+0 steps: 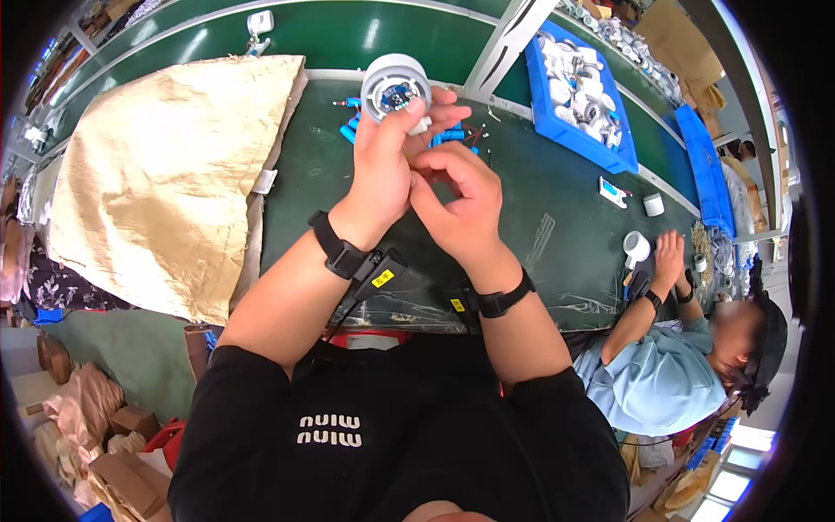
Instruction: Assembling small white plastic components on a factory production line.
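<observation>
A round grey-white plastic housing (396,76) with a small blue circuit board inside is held in my left hand (390,152). My left thumb lies over its near rim, and the other fingers reach round its right side. Close against the left palm, my right hand (463,198) is closed, thumb and forefinger tips together. Whatever those fingertips pinch, if anything, is too small or hidden to name. Blue cylindrical cells (448,136) with thin wires lie on the green worktable (317,178) behind my hands, and some show left of the housing.
Brown sacking (165,174) covers the table's left side. A blue bin (581,143) of white round parts stands at back right. A white-blue device (613,192) and a white cap (653,204) lie near a co-worker (665,374), whose hands are by a white handheld part (636,249).
</observation>
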`<move>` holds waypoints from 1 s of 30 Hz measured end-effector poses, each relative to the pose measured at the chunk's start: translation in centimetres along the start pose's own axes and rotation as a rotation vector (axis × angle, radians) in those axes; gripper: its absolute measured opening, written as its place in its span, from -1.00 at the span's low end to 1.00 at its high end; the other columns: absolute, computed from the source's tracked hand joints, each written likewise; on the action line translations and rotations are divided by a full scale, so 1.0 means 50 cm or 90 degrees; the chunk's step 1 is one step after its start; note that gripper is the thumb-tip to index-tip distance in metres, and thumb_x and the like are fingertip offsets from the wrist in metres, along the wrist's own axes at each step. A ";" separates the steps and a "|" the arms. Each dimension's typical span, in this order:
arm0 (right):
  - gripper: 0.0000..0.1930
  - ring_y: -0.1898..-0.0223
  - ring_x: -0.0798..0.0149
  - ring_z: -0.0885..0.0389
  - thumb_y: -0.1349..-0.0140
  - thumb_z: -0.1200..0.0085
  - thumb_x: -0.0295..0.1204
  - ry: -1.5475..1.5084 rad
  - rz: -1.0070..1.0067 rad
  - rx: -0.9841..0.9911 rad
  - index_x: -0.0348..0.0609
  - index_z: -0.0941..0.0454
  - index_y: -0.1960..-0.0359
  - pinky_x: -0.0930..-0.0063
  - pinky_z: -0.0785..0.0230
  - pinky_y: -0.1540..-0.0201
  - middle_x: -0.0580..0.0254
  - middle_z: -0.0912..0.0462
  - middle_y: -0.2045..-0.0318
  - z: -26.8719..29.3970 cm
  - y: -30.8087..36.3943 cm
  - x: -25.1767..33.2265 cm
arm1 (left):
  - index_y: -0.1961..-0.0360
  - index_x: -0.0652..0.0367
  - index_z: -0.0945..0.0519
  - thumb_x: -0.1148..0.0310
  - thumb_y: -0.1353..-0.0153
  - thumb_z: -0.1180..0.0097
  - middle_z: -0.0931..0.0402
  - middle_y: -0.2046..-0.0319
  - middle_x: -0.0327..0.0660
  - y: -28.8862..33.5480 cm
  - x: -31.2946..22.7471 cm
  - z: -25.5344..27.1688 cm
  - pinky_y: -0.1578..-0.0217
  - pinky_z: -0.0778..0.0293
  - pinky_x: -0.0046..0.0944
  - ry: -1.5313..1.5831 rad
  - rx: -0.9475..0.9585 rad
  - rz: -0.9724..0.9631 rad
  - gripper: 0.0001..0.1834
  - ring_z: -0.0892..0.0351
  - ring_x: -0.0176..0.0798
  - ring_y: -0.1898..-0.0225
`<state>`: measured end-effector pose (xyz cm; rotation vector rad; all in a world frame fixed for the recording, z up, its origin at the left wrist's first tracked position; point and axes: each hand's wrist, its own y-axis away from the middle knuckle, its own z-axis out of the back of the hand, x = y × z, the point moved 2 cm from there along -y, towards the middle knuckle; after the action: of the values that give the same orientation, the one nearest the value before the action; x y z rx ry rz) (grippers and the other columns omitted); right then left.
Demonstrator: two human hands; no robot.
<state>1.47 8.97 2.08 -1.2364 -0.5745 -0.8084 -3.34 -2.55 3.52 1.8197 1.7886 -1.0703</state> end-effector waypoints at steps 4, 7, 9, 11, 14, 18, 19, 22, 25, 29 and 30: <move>-0.84 0.24 0.40 -0.73 -0.18 -0.30 -0.71 0.051 -0.055 -0.020 -0.38 -0.66 0.20 0.49 -0.63 0.14 0.21 -0.72 0.25 0.001 -0.004 0.008 | -0.16 0.28 -0.50 -0.04 -0.47 0.04 -0.67 0.08 0.02 0.002 0.017 0.017 0.12 -0.66 -0.12 -0.015 0.030 0.058 -0.43 -0.68 -0.09 0.07; -0.82 0.20 0.42 -0.73 -0.21 -0.30 -0.70 -0.034 -0.148 -0.033 -0.40 -0.66 0.16 0.50 -0.62 0.13 0.23 -0.73 0.22 0.000 0.004 0.009 | -0.14 0.25 -0.53 -0.08 -0.46 0.05 -0.68 0.15 -0.02 0.011 0.008 0.000 0.21 -0.64 -0.15 -0.055 -0.011 0.026 -0.42 -0.67 -0.15 0.15; -0.82 0.20 0.43 -0.72 -0.22 -0.24 -0.72 -0.156 -0.247 -0.036 -0.41 -0.65 0.14 0.53 -0.59 0.12 0.24 -0.73 0.22 -0.001 0.005 -0.005 | -0.19 0.17 -0.36 0.18 -0.46 -0.02 -0.59 0.04 -0.10 0.008 0.011 0.011 0.03 -0.62 -0.11 0.050 0.047 0.074 -0.59 -0.66 -0.18 0.09; -0.84 0.23 0.44 -0.72 -0.20 -0.23 -0.71 -0.193 -0.253 -0.054 -0.42 -0.65 0.17 0.52 -0.61 0.15 0.23 -0.74 0.25 -0.001 0.003 -0.011 | -0.19 0.15 -0.36 0.17 -0.47 -0.02 -0.59 0.04 -0.13 0.012 0.020 0.007 0.08 -0.63 -0.19 0.042 0.050 0.076 -0.60 -0.65 -0.22 0.10; -0.85 0.25 0.44 -0.71 -0.18 -0.18 -0.72 -0.232 -0.274 -0.074 -0.43 -0.66 0.20 0.51 -0.62 0.16 0.21 -0.74 0.27 0.000 0.006 -0.014 | -0.20 0.13 -0.36 0.14 -0.49 -0.03 -0.57 0.02 -0.16 0.023 0.027 -0.002 0.10 -0.62 -0.24 -0.007 0.041 0.046 -0.59 -0.63 -0.29 0.10; -0.83 0.23 0.43 -0.71 -0.17 -0.16 -0.75 -0.223 -0.272 -0.087 -0.44 -0.66 0.19 0.50 -0.62 0.13 0.21 -0.74 0.26 -0.001 0.006 -0.012 | -0.22 0.11 -0.35 0.13 -0.48 -0.03 -0.55 -0.01 -0.16 0.026 0.029 -0.004 0.11 -0.63 -0.24 -0.036 0.039 0.015 -0.58 -0.62 -0.28 0.10; -0.83 0.23 0.43 -0.71 -0.17 -0.16 -0.75 -0.223 -0.273 -0.087 -0.44 -0.66 0.19 0.50 -0.62 0.13 0.21 -0.74 0.26 -0.001 0.006 -0.012 | -0.22 0.10 -0.35 0.13 -0.48 -0.03 -0.55 -0.01 -0.16 0.027 0.029 -0.008 0.11 -0.63 -0.23 -0.039 0.044 0.011 -0.58 -0.62 -0.28 0.10; -0.82 0.22 0.42 -0.71 -0.18 -0.16 -0.76 -0.229 -0.253 -0.087 -0.44 -0.66 0.18 0.50 -0.61 0.11 0.21 -0.75 0.26 -0.001 0.006 -0.011 | -0.23 0.10 -0.34 0.11 -0.48 -0.03 -0.54 -0.01 -0.16 0.027 0.024 -0.010 0.12 -0.63 -0.23 -0.038 0.048 0.012 -0.57 -0.62 -0.28 0.10; -0.83 0.21 0.42 -0.71 -0.19 -0.16 -0.75 -0.262 -0.255 -0.093 -0.44 -0.67 0.18 0.50 -0.61 0.09 0.22 -0.75 0.25 -0.003 0.008 -0.012 | -0.22 0.10 -0.34 0.10 -0.48 -0.03 -0.55 -0.01 -0.16 0.028 0.021 -0.009 0.13 -0.63 -0.23 -0.040 0.048 0.019 -0.56 -0.62 -0.28 0.10; -0.82 0.20 0.42 -0.71 -0.20 -0.15 -0.75 -0.243 -0.249 -0.082 -0.45 -0.67 0.17 0.49 -0.62 0.10 0.22 -0.74 0.23 -0.001 0.008 -0.013 | -0.22 0.10 -0.35 0.09 -0.48 -0.03 -0.56 0.01 -0.15 0.028 0.024 -0.006 0.13 -0.63 -0.24 -0.038 0.057 0.029 -0.56 -0.64 -0.28 0.10; -0.83 0.20 0.42 -0.71 -0.20 -0.15 -0.75 -0.247 -0.247 -0.087 -0.45 -0.67 0.17 0.49 -0.62 0.10 0.21 -0.74 0.23 0.000 0.009 -0.012 | -0.22 0.10 -0.35 0.09 -0.48 -0.03 -0.56 0.01 -0.15 0.028 0.024 -0.007 0.13 -0.63 -0.24 -0.038 0.057 0.028 -0.56 -0.64 -0.28 0.10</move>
<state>1.44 9.16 1.36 -1.4423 -1.1137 -0.9454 -2.00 -1.66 2.54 1.8497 1.6831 -1.1921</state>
